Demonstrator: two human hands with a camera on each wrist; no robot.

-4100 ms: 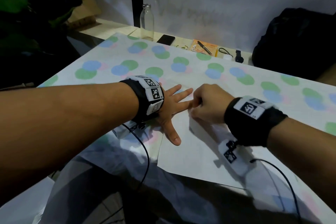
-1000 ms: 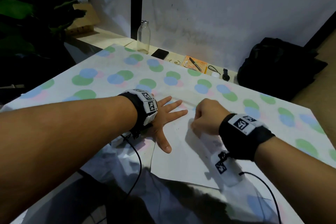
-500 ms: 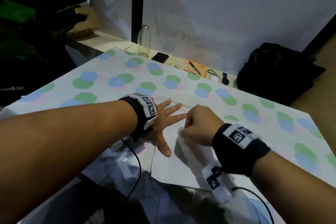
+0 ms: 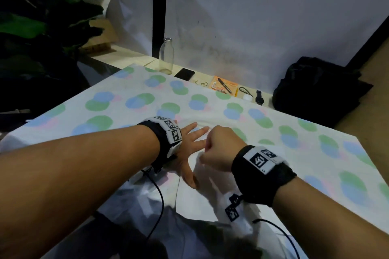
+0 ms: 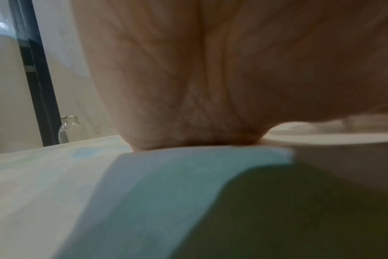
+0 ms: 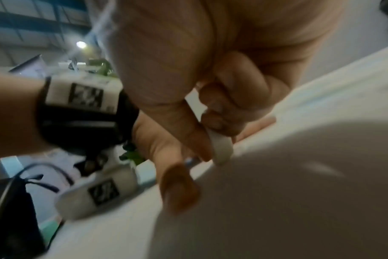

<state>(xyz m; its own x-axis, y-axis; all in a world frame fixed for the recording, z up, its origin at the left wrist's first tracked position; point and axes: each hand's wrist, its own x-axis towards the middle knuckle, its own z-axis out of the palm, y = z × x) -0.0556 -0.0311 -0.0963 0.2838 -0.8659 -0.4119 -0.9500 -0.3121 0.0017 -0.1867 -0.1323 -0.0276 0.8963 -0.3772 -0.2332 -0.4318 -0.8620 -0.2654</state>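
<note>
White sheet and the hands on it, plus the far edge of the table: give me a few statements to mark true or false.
1. The left hand rests flat on the white sheet, fingers spread. True.
2. The right hand lies open on the sheet. False: its thumb and fingers pinch a lifted part of the sheet.
3. The glass bottle lies on its side. False: it stands upright near the wall.
4. A black phone lies flat just beside the bottle. True.

Dim light, blurred wrist views
</note>
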